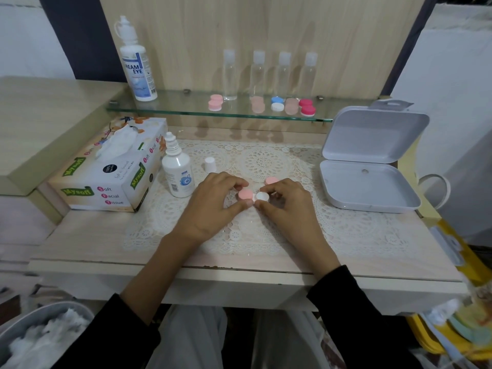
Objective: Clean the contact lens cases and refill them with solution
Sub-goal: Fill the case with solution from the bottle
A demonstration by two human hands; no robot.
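Observation:
A contact lens case lies on the lace mat, with a pink cap on its left well and its white right side facing up. My left hand pinches the pink-capped side between thumb and fingers. My right hand pinches the white side. A loose pink cap lies just behind my right fingers. A small solution bottle stands uncapped to the left of my left hand, its white cap standing beside it. Several more lens cases sit on the glass shelf.
A tissue box lies at the left. A large solution bottle and several clear empty bottles stand on the shelf. An open white plastic box sits at the right. A bin with used tissues is at bottom left.

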